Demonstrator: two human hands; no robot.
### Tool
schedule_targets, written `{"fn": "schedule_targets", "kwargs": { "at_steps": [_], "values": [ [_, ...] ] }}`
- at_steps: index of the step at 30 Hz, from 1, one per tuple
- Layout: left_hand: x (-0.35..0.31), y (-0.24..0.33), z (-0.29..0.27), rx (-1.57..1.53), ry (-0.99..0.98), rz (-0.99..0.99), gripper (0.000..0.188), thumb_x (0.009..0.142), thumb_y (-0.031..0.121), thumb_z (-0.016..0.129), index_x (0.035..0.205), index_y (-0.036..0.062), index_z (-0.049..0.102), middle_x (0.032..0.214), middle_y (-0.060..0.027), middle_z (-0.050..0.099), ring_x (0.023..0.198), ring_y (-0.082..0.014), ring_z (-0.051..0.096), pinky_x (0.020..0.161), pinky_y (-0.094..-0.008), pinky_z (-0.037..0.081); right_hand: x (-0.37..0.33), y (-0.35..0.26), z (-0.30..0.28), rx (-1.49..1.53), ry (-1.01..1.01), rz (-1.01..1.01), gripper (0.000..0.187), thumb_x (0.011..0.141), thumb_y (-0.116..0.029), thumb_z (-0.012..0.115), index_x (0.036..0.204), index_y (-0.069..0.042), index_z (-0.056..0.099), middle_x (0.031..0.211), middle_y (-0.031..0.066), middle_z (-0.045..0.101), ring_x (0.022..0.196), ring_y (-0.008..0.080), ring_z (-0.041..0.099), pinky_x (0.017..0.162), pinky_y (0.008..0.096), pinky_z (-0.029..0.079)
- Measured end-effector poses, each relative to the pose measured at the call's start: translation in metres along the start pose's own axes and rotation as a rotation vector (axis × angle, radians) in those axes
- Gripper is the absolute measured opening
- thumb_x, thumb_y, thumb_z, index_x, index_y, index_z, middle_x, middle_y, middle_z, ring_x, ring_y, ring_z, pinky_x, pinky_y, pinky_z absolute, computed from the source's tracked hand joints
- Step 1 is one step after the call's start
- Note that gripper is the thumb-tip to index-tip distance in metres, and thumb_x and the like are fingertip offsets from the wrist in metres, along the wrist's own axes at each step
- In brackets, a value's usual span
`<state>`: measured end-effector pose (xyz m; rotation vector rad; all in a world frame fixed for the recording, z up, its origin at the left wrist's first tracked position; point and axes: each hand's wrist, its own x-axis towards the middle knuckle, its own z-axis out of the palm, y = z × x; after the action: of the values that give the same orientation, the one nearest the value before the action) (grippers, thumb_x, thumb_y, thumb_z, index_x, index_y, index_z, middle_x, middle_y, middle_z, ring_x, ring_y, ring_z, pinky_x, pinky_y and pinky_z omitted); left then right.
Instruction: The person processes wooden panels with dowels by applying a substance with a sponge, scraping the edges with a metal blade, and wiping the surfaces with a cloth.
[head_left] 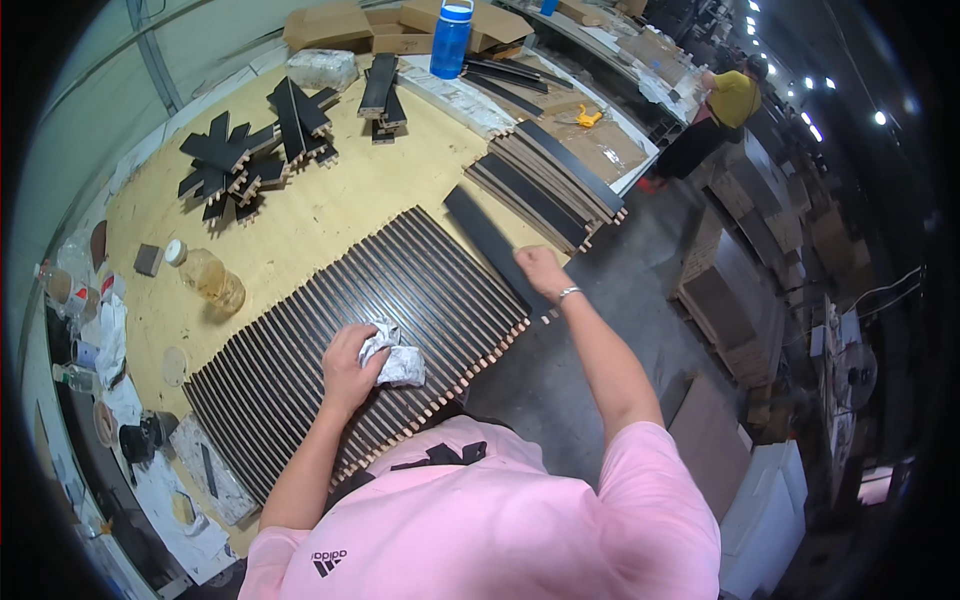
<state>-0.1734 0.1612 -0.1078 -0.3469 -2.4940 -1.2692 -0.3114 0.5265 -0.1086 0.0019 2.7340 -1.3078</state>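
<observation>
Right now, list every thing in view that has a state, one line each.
Left hand: closed around the crumpled rag.
Crumpled rag: bunched, pressed on the row of slats.
Right hand: gripping the black slat.
Black slat: flat, at the far end of the row.
Row of slats: side by side, on edge.
Blue bottle: upright, capped.
Clear bottle: on its side, capped.

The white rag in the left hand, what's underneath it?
The rag rests on a row of dark slats lying side by side on the workbench. The slat surface directly beneath it is covered.
</observation>
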Motion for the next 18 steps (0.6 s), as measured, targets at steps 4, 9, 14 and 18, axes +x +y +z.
{"fn": "schedule_targets", "kwargs": {
  "at_steps": [4, 9, 14, 18],
  "values": [
    [0.002, 0.005, -0.004, -0.005, -0.002, 0.011, 0.031, 0.073, 0.013, 0.076, 0.100, 0.0022, 0.065, 0.097, -0.0147, 0.066, 0.091, -0.0340, 0.064, 0.080, -0.0399, 0.051, -0.034, -0.019, -0.023, 0.512, 0.043, 0.024, 0.035, 0.100, -0.028, 0.054, 0.076, -0.003, 0.061, 0.068, -0.0038, 0.056, 0.057, 0.0070, 0.046, 0.050, 0.0285, 0.039],
    [-0.002, 0.005, -0.008, -0.230, -0.007, -0.188, 0.031, 0.074, 0.006, 0.075, 0.103, -0.0007, 0.066, 0.098, -0.0132, 0.067, 0.092, -0.0250, 0.066, 0.082, -0.0336, 0.051, -0.086, -0.090, -0.020, 1.128, -0.188, 0.060, 0.033, 0.100, -0.024, 0.053, 0.117, 0.004, 0.059, 0.096, 0.0111, 0.068, 0.083, 0.0213, 0.068, 0.070, 0.0335, 0.059],
    [0.068, 0.084, -0.050, -0.433, 0.022, -0.092, 0.043, 0.076, -0.005, 0.069, 0.118, -0.0024, 0.063, 0.109, -0.0072, 0.065, 0.101, -0.0148, 0.062, 0.087, -0.0277, 0.051, -0.107, -0.122, 0.023, 1.410, -0.333, -0.109, 0.045, 0.099, -0.023, 0.049, 0.137, 0.002, 0.046, 0.122, 0.0168, 0.061, 0.108, 0.0249, 0.064, 0.083, 0.0402, 0.059],
    [0.110, 0.123, -0.027, -0.350, 0.127, 0.242, 0.042, 0.076, 0.001, 0.073, 0.117, 0.0021, 0.064, 0.116, -0.0120, 0.062, 0.104, -0.0247, 0.061, 0.089, -0.0356, 0.050, -0.111, -0.126, 0.066, 1.537, -0.288, 0.048, 0.046, 0.101, -0.023, 0.043, 0.143, -0.005, 0.040, 0.137, 0.0141, 0.054, 0.121, 0.0273, 0.058, 0.097, 0.0463, 0.054]
  ]
}}
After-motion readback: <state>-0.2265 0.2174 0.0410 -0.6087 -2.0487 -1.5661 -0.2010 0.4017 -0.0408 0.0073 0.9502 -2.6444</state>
